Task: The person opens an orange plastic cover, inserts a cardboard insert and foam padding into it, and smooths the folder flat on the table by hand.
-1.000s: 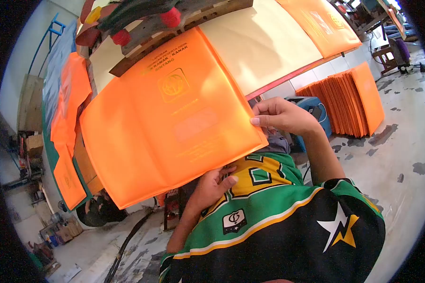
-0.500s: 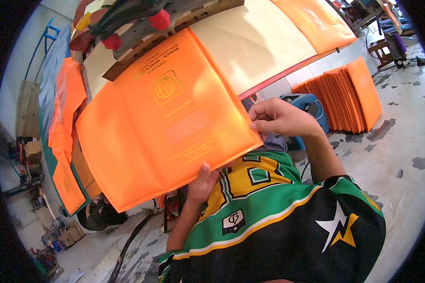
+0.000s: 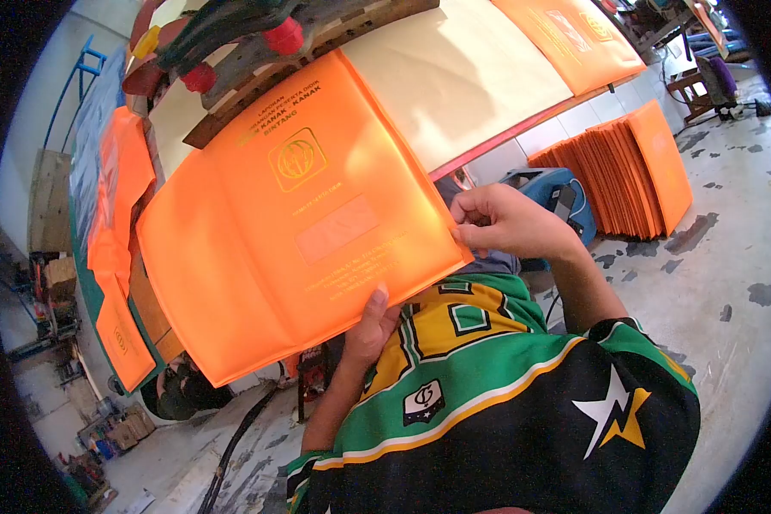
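A large orange folder [image 3: 257, 248] with gold print and a small clear window lies open, its top edge beneath a machine bar [image 3: 308, 56]. My right hand [image 3: 505, 221] pinches its right edge near the lower corner. My left hand [image 3: 371, 330] holds the bottom edge, thumb on top and the other fingers hidden underneath. Behind the folder is a cream board [image 3: 463, 81], with another orange cover [image 3: 574, 43] at its far right.
A stack of orange folders [image 3: 612, 176] stands on the floor at the right, beside a blue machine [image 3: 565, 201]. Orange sheet scraps [image 3: 124, 248] hang over the green table edge at the left. A dark cable runs along the floor.
My left hand has moved left along the bottom edge, and its thumb now lies on top of the folder. The folder has shifted slightly left in view. My right hand keeps its pinch.
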Demonstrator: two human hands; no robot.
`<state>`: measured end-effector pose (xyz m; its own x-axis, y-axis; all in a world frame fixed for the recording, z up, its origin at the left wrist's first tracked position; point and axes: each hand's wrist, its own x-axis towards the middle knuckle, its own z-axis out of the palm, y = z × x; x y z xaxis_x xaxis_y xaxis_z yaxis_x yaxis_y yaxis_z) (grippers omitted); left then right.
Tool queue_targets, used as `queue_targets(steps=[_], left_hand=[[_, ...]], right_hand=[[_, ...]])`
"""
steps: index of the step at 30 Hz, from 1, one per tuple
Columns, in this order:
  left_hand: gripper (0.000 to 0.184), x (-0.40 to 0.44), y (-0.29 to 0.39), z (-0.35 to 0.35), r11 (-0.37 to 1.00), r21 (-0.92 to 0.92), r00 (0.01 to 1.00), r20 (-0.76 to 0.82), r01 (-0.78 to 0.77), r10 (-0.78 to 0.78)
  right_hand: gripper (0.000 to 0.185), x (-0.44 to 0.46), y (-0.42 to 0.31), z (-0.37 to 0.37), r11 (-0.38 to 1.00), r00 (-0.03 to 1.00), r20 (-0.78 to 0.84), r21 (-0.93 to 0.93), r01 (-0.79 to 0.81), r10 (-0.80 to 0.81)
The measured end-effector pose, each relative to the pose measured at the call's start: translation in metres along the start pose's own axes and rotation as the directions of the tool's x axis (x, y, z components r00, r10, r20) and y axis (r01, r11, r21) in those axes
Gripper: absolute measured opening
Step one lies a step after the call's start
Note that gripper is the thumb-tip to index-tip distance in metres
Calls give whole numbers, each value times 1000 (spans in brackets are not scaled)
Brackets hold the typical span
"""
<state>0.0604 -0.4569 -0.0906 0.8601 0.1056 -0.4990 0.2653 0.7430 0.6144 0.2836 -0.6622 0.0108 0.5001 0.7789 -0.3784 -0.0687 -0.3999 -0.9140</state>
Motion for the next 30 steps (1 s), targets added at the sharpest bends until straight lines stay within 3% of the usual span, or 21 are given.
queue_targets(steps=[2, 5, 7, 11, 13, 14, 15, 16, 17, 20, 21, 23, 30], left_hand=[[40, -1, 4, 5, 988, -152, 996, 91, -11, 25], [40, -1, 9, 12, 990, -139, 991, 129, -21, 39], [40, 0, 11, 15, 990, -133, 986, 155, -35, 56], [40, -1, 12, 18, 992, -115, 983, 167, -57, 76], [39, -2, 10, 21, 990, -110, 984, 146, -83, 98], [38, -2, 10, 23, 989, -105, 985, 126, -107, 120], [38, -3, 14, 27, 989, -106, 985, 124, -106, 118], [37, -4, 21, 34, 993, 61, 987, 135, -100, 91], [36, -5, 26, 40, 969, 228, 988, 141, -91, 59], [35, -7, 24, 52, 939, 327, 994, 24, -110, 108], [35, -5, 28, 55, 939, 327, 994, 22, -105, 104], [36, -2, 36, 61, 887, 392, 964, 205, -242, 172], [35, -2, 42, 62, 904, 381, 971, 208, -192, 119]], right_hand=[[17, 0, 0, 1, 1000, 1000, -15, 1, 2, -2], [17, 1, 0, 3, 1000, 999, -26, -10, -23, 23], [19, 1, -3, 4, 992, 997, -75, -125, 12, -21], [20, 0, -5, 2, 995, 998, -61, -96, -11, 5], [21, 1, 4, -5, 997, 995, 68, -36, 69, -66], [21, -1, 2, -9, 997, 996, 69, -36, 67, -64], [21, -3, -3, -13, 1000, 986, 169, 25, -13, 8], [21, -5, -4, -16, 992, 960, 271, 78, -98, 74], [21, -5, -1, -18, 991, 959, 273, 81, -102, 76], [21, -8, 8, -17, 982, 927, 367, 132, -135, 78], [21, -8, 9, -17, 981, 921, 381, 129, -142, 83], [22, -7, 10, -18, 980, 915, 394, 128, -150, 88], [23, 0, 20, -20, 963, 881, 471, 212, -165, 47]])
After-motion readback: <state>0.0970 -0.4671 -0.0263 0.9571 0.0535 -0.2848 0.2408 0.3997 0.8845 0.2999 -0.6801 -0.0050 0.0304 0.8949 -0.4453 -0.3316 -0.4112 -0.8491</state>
